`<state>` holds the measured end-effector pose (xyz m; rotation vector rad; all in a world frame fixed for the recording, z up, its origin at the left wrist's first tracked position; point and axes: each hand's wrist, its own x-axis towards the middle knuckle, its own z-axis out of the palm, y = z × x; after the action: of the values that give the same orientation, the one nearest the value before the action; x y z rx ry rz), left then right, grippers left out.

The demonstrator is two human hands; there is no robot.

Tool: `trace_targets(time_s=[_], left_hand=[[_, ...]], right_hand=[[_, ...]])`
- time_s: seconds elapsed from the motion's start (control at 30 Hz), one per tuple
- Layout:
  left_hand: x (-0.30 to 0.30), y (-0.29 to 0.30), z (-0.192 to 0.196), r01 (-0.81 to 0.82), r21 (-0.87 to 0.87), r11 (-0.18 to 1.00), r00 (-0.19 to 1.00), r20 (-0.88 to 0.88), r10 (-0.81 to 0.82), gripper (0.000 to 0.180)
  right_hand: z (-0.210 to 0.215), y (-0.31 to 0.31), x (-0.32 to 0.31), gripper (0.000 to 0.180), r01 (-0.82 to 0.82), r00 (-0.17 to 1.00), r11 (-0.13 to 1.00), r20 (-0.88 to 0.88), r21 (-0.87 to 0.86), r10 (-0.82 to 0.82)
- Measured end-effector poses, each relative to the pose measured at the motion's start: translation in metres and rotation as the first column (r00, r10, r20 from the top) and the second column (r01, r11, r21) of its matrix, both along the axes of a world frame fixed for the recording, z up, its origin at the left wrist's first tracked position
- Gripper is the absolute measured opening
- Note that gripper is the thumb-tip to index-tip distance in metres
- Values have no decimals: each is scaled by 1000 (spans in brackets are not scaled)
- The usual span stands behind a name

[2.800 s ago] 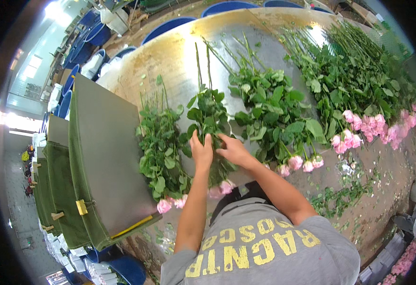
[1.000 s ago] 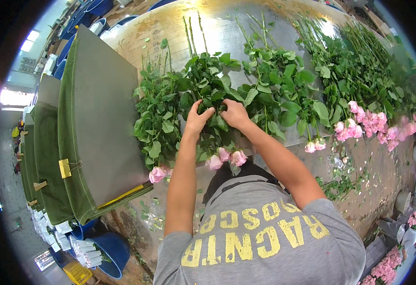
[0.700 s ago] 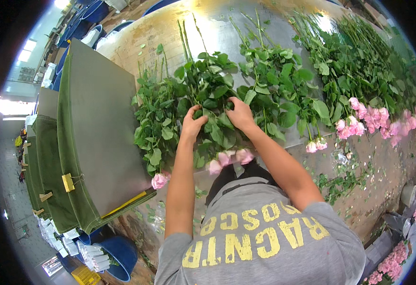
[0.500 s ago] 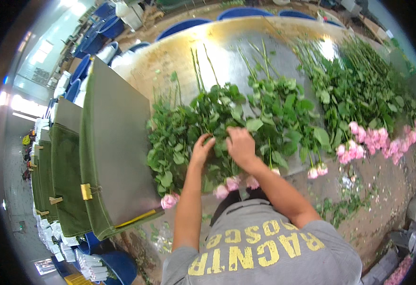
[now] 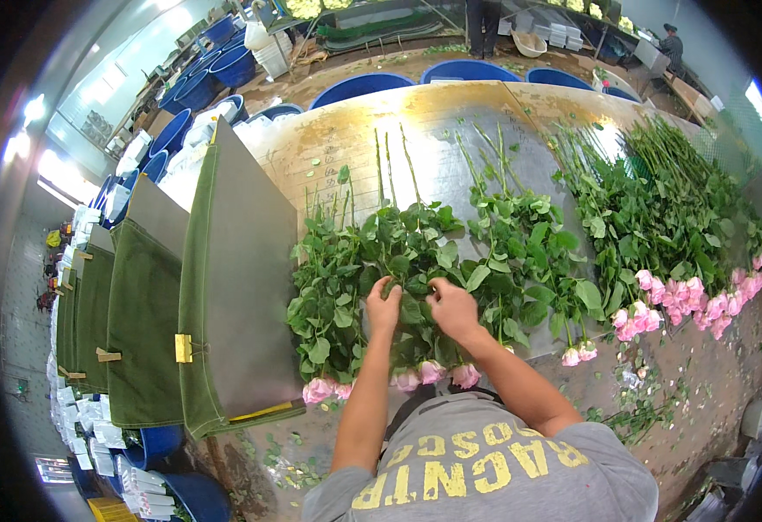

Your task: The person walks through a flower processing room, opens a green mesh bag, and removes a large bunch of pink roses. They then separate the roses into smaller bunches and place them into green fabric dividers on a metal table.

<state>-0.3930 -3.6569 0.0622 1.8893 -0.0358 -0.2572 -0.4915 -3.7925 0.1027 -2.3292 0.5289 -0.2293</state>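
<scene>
— Where are our hands?
— Our left hand and right hand each have a closed grip on the pink rose bunch, lying mid-tabletop beside the green dividers.

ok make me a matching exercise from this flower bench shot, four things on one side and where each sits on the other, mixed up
Things:
1. left hand
2. green divider panels
3. big pile of pink roses
4. blue tubs

Places:
A. beyond the far edge of the table
B. far right of the table, blooms toward the near edge
C. in the leaves of the middle bunch, beside the right hand
D. standing in a row left of the table

Pairs: 1-C, 2-D, 3-B, 4-A
</scene>
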Motion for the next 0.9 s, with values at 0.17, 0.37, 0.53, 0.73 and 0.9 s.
trace_targets(time_s=[0.17,0.37,0.53,0.73,0.9], left_hand=[[9,-1,46,82,-116,990,994,79,-73,36],[2,-11,61,118,-156,981,982,-128,-138,41],[-6,-29,62,202,-247,948,955,-166,-247,61],[1,-35,75,145,-391,909,948,-207,-240,59],[8,-24,73,203,-498,843,936,-155,-317,68]], right_hand=[[-4,-16,-5,44,-109,946,969,-322,-221,33],[-9,-33,2,52,51,999,964,-26,260,-46],[11,-28,20,41,-60,994,872,107,485,9],[38,-19,25,31,-326,944,653,273,683,185],[39,-76,-24,34,-201,942,667,328,718,-69]])
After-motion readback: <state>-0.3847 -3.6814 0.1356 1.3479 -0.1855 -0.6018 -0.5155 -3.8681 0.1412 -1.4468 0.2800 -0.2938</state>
